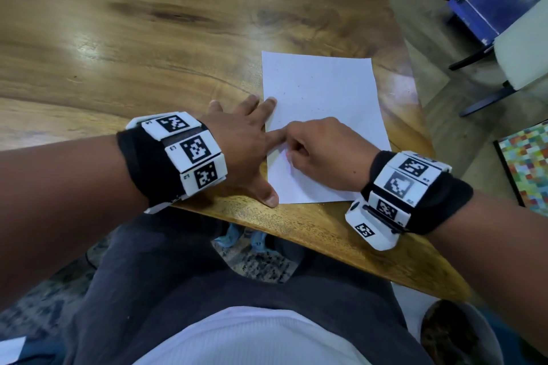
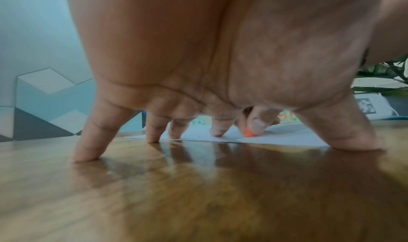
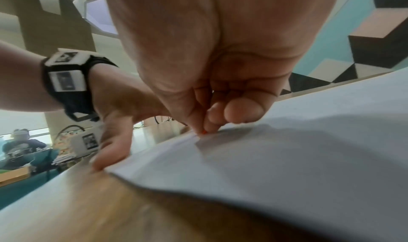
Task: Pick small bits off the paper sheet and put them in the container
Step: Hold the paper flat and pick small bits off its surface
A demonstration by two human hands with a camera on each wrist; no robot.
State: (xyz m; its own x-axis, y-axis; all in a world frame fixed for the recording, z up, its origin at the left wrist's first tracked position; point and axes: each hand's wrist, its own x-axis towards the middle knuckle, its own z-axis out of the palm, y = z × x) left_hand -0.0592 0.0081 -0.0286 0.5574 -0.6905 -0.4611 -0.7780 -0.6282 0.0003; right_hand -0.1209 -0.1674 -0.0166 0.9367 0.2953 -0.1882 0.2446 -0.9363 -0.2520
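- While the head view looked down on the wooden table point(image 1: 148, 38), the paper sheet point(image 1: 323, 92) lay flat near the table's edge; the left hand point(image 1: 246, 142) was spread flat, its fingers straight, pressing the sheet's left edge and holding nothing.
- Beside it on the sheet, the right hand point(image 1: 323, 151) was curled, fingertips bunched down onto the paper just beside the left forefinger. A few faint specks point(image 1: 302, 97) dotted the sheet farther from the person. No container could be picked out with certainty.
- From the left wrist, the left fingers point(image 2: 95, 137) stood splayed, some on the table, some on the sheet's edge; beyond them the right thumb and a finger pinched a small orange bit point(image 2: 249, 133) that touched the paper.
- From the right wrist, the pinch showed again: the thumb and forefinger closed on the orange bit point(image 3: 204, 132) at the sheet's left edge, the other fingers folded in.
- Judged from this, the picking step was in hand; the next move called for lifting the bit clear without losing it, then finding the container, which lay out of sight.
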